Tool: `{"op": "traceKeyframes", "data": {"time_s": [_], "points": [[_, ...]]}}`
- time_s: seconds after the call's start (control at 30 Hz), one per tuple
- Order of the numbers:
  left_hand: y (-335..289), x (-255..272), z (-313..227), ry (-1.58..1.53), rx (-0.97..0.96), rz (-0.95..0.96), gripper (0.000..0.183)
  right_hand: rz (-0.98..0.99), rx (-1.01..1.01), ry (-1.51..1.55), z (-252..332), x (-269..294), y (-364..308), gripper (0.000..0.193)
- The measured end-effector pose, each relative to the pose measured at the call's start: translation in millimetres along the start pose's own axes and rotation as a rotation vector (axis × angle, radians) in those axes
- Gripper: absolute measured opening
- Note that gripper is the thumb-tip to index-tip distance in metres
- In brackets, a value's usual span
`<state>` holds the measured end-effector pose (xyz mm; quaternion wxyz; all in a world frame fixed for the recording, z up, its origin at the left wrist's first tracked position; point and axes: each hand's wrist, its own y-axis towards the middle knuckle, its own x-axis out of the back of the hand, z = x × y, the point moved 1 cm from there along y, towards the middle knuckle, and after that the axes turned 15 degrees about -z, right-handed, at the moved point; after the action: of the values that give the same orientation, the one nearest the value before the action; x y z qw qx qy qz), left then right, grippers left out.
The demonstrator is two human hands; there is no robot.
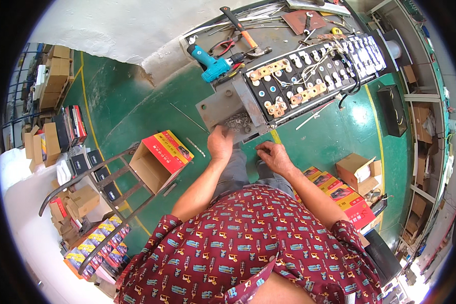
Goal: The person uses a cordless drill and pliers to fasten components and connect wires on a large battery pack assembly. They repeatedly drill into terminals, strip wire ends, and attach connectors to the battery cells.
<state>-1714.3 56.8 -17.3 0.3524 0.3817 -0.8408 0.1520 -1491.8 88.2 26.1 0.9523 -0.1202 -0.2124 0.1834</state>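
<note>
My left hand (221, 144) is at the near edge of a grey metal plate (219, 106) fixed to the end of a long case. Its fingers are blurred beside a small pile of metal hardware (239, 122). To the right, my right hand (276, 157) is held above my lap with the fingers curled together; whatever they hold, if anything, is hidden. Beyond both hands, the black case (268, 105) holds rows of terminals with white and blue fittings. Copper connecting bars (269, 69) sit across some terminals, and thin white wires (309, 74) lie over the middle.
A teal cordless drill (207, 62), an orange-handled hammer (247, 36) and red-handled pliers (224, 46) lie on the bench behind the case. A hand truck (117, 175) and an open red carton (159, 161) stand left. Cartons (357, 172) and a black bin (391, 110) are right.
</note>
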Motion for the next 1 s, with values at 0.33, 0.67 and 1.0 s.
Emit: {"op": "traceKeyframes", "data": {"time_s": [0.33, 0.67, 1.0], "points": [[-3, 4, 0, -0.095, -0.104, 0.031, 0.014, -0.045, 0.124, -0.016, 9, -40, 25, 0.023], [-29, 35, -12, -0.259, -0.339, 0.246, 0.015, -0.029, -0.579, 0.668, 5, -50, 18, 0.021], [-1, 26, -3, 0.086, -0.275, 0.020, 0.012, -0.019, -0.640, 0.668, -14, -31, 0, 0.019]]}}
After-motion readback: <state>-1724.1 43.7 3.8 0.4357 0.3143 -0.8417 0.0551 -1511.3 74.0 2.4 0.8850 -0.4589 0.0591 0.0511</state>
